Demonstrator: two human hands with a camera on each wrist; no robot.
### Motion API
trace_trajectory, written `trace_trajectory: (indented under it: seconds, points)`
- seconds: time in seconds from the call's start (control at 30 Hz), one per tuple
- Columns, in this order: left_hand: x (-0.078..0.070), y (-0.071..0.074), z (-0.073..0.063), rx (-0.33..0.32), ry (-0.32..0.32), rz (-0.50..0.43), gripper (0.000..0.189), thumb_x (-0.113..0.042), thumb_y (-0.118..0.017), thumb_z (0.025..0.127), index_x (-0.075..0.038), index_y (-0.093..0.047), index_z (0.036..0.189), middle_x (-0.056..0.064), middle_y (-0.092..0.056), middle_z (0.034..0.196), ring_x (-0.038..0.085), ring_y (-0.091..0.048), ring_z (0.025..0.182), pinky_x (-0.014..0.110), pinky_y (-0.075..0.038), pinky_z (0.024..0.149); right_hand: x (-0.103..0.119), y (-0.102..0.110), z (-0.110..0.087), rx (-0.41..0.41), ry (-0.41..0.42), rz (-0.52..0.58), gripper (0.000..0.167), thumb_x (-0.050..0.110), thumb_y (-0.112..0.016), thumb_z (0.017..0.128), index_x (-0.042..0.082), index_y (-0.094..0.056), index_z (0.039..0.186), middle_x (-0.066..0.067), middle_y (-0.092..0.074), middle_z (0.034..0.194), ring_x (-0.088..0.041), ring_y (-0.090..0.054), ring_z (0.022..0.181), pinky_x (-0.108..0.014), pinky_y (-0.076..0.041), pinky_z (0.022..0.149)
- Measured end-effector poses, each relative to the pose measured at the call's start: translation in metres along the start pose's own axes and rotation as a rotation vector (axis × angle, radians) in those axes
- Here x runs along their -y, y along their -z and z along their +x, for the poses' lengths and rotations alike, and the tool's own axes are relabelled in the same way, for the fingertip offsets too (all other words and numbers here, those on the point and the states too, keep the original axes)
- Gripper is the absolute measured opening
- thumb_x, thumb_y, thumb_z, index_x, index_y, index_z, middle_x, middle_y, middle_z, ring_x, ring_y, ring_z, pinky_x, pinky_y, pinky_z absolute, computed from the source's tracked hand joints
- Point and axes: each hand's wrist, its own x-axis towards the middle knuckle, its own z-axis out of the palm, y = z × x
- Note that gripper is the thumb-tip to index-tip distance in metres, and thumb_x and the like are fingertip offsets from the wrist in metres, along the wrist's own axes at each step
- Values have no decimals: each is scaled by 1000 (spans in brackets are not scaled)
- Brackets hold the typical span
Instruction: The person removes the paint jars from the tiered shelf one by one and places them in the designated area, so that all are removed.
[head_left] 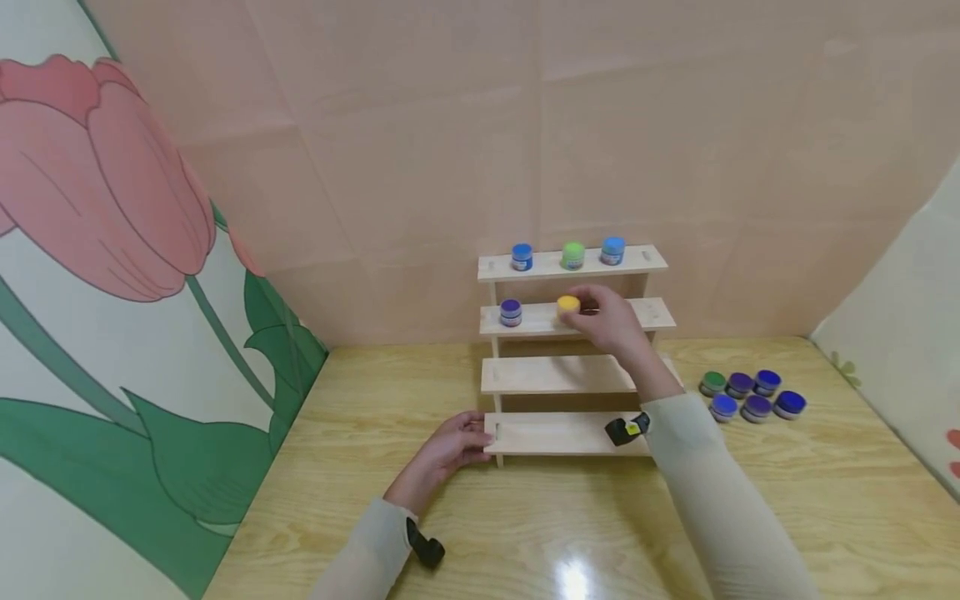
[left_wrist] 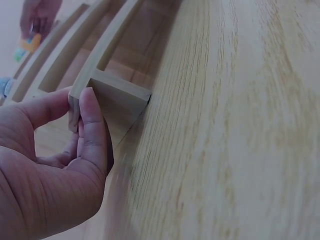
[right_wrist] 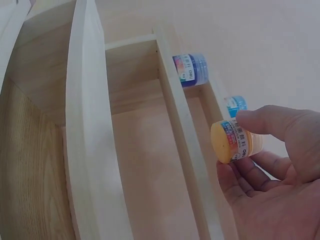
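Right hand point(head_left: 606, 321): thumb and fingers pinch the yellow jar point(head_left: 568, 305) at the second tier from the top of a stepped wooden rack point(head_left: 558, 375); contact between jar and shelf cannot be told. Left hand point(head_left: 450, 446): grips the left end of the lowest shelf point(head_left: 555, 433), thumb against fingers across the board.

Labelling, right-wrist view: yellow jar carries a multicoloured label point(right_wrist: 237, 140) with Chinese characters, probably including 颜料 (paint), plus a short number turned sideways, not certain. Purple jar point(head_left: 511, 313), left on the same tier, bears a white and coloured label; characters too small to read. Head view: print on the other jars not legible.

Top tier, left to right: blue jar point(head_left: 522, 257), light green jar point(head_left: 573, 256), light blue jar point(head_left: 612, 251). Right of rack, on the wood-grain surface point(head_left: 375, 392): six lidded jars point(head_left: 757, 408) in two rows, lids green, purple and blue.
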Motion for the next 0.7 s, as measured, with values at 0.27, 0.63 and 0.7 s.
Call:
trace_trajectory:
  seconds: [0.27,0.63,0.7]
  points:
    - [1,0,1,7,7,-5,54,3,-64,92,6,-43,143,8,-60,107,17,-65,85,23,-59,66,-4,13,-16,-25,34,-10,50,25,-71,96,2,-56,138,-20,-58,134,-36,-57,121,-51,-50,102]
    - [-1,0,-1,4,9,3,55,2,-64,93,5,-43,144,10,-60,111,18,-64,88,24,-59,69,-19,34,-39,-37,70,-6,52,31,-73,95,1,-59,135,-20,-59,129,-36,-61,116,-33,-56,91]
    - [-1,0,-1,5,8,8,56,2,-64,93,6,-42,144,10,-59,112,18,-64,88,25,-59,69,-23,38,-44,-29,64,7,54,31,-72,95,0,-57,137,-21,-58,130,-37,-60,118,-35,-55,92]
